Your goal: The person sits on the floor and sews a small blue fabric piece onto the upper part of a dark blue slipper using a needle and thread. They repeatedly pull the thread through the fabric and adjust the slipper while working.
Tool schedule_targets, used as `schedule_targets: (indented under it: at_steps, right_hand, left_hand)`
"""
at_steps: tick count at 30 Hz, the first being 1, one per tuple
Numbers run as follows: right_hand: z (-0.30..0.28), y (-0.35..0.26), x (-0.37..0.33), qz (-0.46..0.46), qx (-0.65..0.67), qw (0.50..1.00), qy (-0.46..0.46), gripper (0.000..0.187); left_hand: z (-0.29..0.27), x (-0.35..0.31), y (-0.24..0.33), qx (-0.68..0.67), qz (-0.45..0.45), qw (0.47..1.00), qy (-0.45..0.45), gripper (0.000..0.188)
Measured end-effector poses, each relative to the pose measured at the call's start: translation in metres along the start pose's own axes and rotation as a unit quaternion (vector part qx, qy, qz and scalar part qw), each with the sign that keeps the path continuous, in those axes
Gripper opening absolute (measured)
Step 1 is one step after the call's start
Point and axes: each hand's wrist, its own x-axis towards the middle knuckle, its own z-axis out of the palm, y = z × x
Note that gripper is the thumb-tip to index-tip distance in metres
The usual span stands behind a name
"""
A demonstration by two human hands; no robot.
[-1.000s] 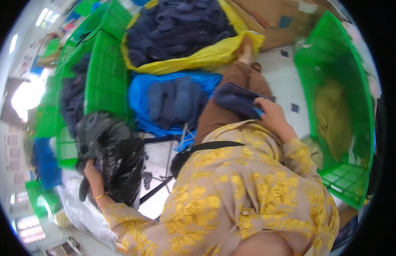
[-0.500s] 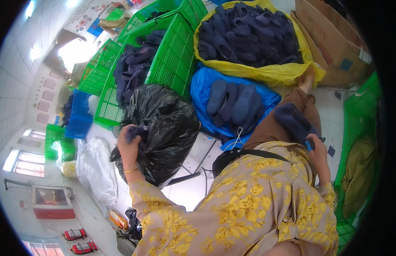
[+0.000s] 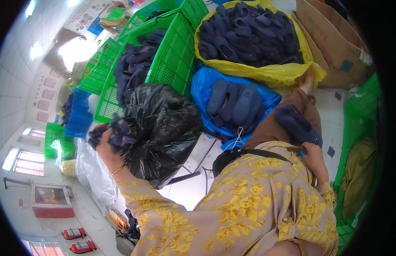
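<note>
At near right, a navy slip-on shoe (image 3: 297, 123) rests on the thigh (image 3: 266, 128), apparently for support; the right hand (image 3: 315, 158) curls beside its near end, though what it grips I cannot tell. Near left, the left hand (image 3: 106, 147) clutches dark scraps (image 3: 122, 135) beside a black plastic bag (image 3: 166, 128), perhaps set there for easy reach. Farther off, soles-up shoes (image 3: 248, 106) lie on a blue bag (image 3: 199, 84), below a yellow sack (image 3: 270, 77) seemingly corralling heaped navy shoes (image 3: 249, 38).

1 shoe (image 3: 295, 120) lies over the person's thigh (image 3: 270, 128). Ahead, a sack (image 3: 266, 75) holds piled shoes (image 3: 249, 36), a carton (image 3: 334, 49) at its right; left of the sack, a crate (image 3: 174, 55) holds more shoes (image 3: 136, 66), with a bin bag (image 3: 164, 128) on its near side.
</note>
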Motion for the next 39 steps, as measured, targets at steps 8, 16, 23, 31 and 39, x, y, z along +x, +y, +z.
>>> schedule_targets:
  at_steps: [8,16,23,31,39]
  right_hand:
    - [-0.007,-0.02,-0.001,0.044,0.024,0.998,0.024,0.019]
    - [-0.035,-0.007,-0.006,0.045,0.061,0.989,0.129,0.011]
    - [-0.057,-0.017,0.029,0.065,0.075,0.985,0.141,0.018]
    - [-0.081,-0.006,0.041,0.033,-0.009,0.995,0.097,0.013]
    - [-0.079,-0.034,0.053,0.038,-0.038,0.996,0.068,0.011]
  left_hand:
    - [0.004,0.003,0.023,0.021,0.032,0.999,-0.001,0.035]
    - [0.119,-0.061,0.036,-0.128,0.046,0.97,-0.203,0.04]
    - [0.299,-0.192,-0.004,-0.143,-0.012,0.781,-0.608,0.028]
    - [0.367,-0.331,-0.062,-0.081,0.2,0.51,-0.832,0.032]
    - [0.381,-0.35,-0.09,0.192,0.476,0.437,-0.739,0.026]
